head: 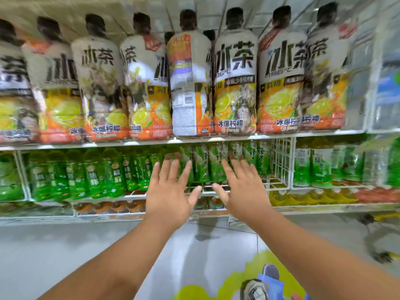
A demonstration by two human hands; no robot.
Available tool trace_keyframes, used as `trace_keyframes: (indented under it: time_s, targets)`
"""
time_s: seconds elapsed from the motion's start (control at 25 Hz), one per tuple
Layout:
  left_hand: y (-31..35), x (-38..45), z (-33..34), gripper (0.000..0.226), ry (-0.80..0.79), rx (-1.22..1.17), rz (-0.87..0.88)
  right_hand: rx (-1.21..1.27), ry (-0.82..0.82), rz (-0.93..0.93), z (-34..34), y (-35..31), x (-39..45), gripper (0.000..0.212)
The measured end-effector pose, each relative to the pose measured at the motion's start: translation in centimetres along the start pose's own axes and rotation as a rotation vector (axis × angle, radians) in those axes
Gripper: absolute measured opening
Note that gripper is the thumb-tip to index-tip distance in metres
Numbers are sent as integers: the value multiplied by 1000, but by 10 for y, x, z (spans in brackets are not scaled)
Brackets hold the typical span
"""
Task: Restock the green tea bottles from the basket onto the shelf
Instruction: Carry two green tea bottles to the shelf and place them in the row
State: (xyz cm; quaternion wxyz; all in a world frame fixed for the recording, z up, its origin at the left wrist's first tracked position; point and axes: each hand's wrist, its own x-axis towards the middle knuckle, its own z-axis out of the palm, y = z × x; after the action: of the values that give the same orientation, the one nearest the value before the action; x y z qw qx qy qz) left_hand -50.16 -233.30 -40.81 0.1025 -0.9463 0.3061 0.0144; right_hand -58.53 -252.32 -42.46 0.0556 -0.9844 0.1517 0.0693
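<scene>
left hand | right hand | flat, spread, before green tea bottles

Left hand and right hand (fingers spread) before green tea bottles.

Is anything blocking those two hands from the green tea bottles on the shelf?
Nothing visible does. The left hand and right hand, fingers spread, reach straight at the green tea bottles; only the shelf above overhangs their tops.
</scene>
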Motion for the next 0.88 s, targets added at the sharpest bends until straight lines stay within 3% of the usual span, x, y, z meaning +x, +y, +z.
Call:
trace_keyframes:
  time_s: [0.2, 0.52, 0.88]
  targets:
    - [-9, -44, -87, 83, 67, -84, 19, 94, 74, 1, -83, -28, -56, 81]
    - [-5, -112, -209, 79, 145, -186, 76, 96, 55, 107, -197, -28, -163, 80]
    - [82, -184, -300, 77, 197, -209, 197, 96, 196, 229, -267, 47, -290, 81]
